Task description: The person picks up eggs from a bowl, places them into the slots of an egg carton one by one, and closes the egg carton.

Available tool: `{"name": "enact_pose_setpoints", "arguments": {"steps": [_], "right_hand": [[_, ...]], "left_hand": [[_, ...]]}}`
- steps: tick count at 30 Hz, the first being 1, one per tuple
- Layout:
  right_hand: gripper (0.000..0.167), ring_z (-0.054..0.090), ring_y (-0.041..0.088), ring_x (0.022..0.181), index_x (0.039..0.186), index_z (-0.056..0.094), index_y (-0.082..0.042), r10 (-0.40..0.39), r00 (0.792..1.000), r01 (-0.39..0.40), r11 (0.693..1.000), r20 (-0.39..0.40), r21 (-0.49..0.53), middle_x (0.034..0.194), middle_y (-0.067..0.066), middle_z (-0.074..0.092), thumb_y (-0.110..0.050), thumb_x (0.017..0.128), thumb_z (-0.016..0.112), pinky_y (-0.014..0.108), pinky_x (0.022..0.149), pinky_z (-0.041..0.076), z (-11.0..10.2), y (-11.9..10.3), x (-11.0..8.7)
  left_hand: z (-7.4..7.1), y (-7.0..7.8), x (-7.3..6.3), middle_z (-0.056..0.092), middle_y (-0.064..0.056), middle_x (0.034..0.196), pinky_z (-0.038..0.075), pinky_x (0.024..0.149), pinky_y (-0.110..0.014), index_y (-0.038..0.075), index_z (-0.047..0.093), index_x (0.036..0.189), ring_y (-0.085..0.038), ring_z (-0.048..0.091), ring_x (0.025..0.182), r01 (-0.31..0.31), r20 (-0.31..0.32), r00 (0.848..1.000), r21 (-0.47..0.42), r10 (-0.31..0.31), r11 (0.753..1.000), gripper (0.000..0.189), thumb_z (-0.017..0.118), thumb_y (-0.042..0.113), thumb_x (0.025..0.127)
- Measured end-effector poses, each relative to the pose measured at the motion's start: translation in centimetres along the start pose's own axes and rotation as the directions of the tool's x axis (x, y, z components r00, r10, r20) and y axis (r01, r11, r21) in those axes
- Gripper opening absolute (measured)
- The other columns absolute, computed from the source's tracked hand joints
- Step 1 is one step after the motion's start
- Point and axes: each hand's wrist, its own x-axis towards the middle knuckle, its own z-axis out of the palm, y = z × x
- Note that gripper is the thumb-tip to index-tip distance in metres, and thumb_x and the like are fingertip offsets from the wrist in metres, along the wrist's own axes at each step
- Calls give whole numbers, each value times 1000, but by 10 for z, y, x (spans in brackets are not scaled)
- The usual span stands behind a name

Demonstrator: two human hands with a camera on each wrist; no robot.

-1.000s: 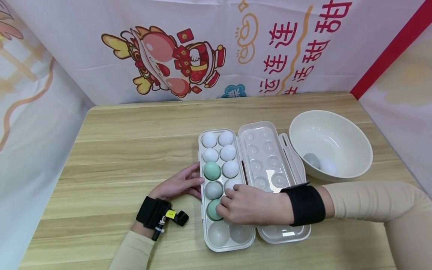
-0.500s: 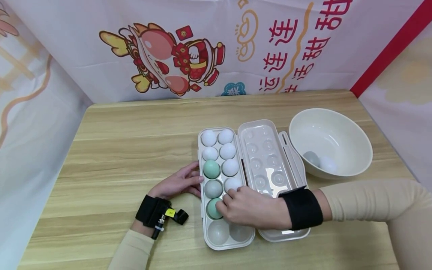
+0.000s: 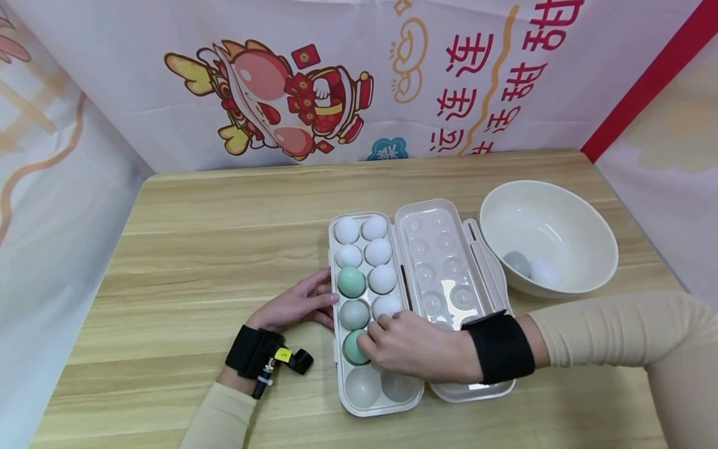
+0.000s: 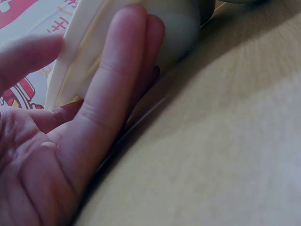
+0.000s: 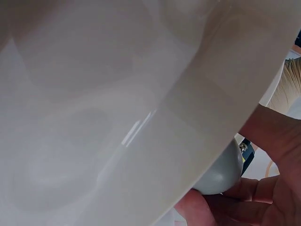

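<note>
A beige egg box (image 3: 377, 408) lies open on the table, its clear lid (image 3: 434, 249) folded out to the right. White eggs (image 3: 378, 252), green eggs (image 3: 351, 282) and a grey egg (image 3: 354, 315) sit in its cups. My left hand (image 3: 295, 305) rests against the box's left side, thumb at the rim and straight fingers (image 4: 106, 89) along the outer wall. My right hand (image 3: 417, 346) is over the right column, near the front. In the right wrist view its thumb and fingers hold a greyish egg (image 5: 221, 172), partly hidden behind the lid; the head view hides it.
A cream bowl (image 3: 583, 249) stands right of the box, with a grey egg (image 3: 517, 264) and a white egg (image 3: 544, 273) inside. Two front cups (image 3: 361, 386) hold no egg. The wooden table (image 3: 235, 231) extends left. Printed cloth (image 3: 140, 62) hangs behind.
My right hand has shifted very slightly toward the front over the box, showing more of the white egg behind it. The left hand keeps its place.
</note>
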Motion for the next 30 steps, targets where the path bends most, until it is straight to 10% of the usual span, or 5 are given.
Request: {"name": "enact_pose_setpoints", "arguments": {"steps": [30], "right_hand": [[21, 56, 14, 72, 90, 59, -12, 7, 997, -6, 1000, 71, -6, 79, -2, 56, -13, 74, 71, 20, 57, 49, -32, 30, -16]], "left_hand": [[-1, -2, 1, 54, -25, 122, 57, 78, -48, 2, 16, 151, -34, 65, 87, 7, -4, 1000, -13, -7, 1000, 59, 48, 8, 101]]}}
